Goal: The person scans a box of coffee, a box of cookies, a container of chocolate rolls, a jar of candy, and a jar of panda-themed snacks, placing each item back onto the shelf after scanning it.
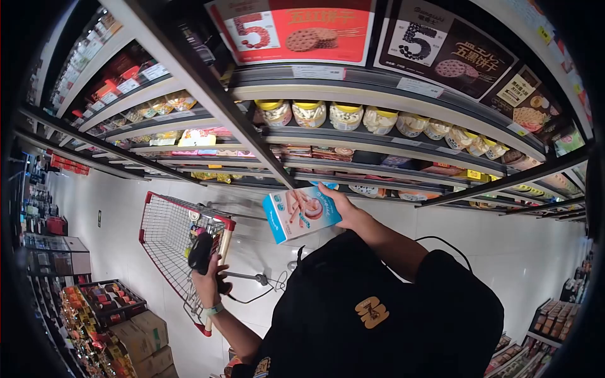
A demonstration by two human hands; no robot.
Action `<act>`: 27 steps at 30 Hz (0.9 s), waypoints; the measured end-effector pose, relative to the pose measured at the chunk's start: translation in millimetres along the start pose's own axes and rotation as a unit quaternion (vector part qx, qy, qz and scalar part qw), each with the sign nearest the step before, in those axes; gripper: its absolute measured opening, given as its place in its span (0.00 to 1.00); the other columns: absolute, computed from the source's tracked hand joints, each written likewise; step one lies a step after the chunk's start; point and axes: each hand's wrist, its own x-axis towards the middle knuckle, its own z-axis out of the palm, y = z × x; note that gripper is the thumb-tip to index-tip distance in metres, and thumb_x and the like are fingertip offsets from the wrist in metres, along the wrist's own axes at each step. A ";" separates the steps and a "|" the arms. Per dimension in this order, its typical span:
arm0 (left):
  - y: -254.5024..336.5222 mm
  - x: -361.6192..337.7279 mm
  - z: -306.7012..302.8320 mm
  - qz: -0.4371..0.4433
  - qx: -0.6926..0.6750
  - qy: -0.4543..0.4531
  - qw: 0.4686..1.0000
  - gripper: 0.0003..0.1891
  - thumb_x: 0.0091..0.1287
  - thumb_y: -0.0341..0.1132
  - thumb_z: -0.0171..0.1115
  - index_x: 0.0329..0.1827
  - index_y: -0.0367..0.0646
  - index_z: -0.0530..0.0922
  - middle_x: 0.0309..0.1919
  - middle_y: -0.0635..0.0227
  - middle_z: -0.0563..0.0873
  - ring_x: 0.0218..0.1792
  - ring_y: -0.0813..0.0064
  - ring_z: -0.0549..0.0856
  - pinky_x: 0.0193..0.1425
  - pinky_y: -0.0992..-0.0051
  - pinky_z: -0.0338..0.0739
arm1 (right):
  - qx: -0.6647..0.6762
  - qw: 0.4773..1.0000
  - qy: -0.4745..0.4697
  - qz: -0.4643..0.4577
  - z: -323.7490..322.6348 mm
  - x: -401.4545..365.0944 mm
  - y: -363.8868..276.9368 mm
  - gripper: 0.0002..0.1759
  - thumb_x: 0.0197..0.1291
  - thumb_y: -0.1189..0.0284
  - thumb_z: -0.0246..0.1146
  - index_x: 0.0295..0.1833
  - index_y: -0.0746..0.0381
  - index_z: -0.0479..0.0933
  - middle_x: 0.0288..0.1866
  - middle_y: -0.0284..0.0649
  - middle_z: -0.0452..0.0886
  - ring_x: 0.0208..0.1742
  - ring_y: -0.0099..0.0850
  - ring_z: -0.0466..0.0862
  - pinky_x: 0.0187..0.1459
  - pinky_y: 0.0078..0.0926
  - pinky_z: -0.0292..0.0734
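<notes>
My left hand [206, 285], with a band on its wrist, is wrapped round the handle of a black handheld barcode scanner [200, 252]. The scanner's head points up, beside the handle end of a shopping cart [165, 242]. In my right hand [344, 208] is a blue and white snack box [301, 214], gripped at its right edge. Rolled wafers or biscuit sticks are pictured on its front, which faces up and is slightly tilted. The box is in front of the lower shelves; part of my right hand's fingers is hidden behind it.
Shelves [391, 143] of packaged snacks run across the front, with yellow-lidded jars [346, 117] and large biscuit boxes [296, 31]. A black cable [242, 298] trails near the cart. Cardboard cartons [142, 337] and a snack display [82, 321] stand at lower left.
</notes>
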 end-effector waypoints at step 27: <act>-45.4 -6.3 329.7 0.103 0.112 -0.338 0.929 0.12 0.65 0.33 0.77 0.43 0.33 0.85 0.32 0.68 0.89 0.28 0.80 0.85 0.30 0.76 0.82 | -0.693 0.565 0.240 -0.377 -142.0 -103.1 -115.8 0.34 0.49 0.80 0.75 0.65 0.60 0.76 0.61 0.46 0.82 0.66 0.49 0.78 0.66 0.43 0.75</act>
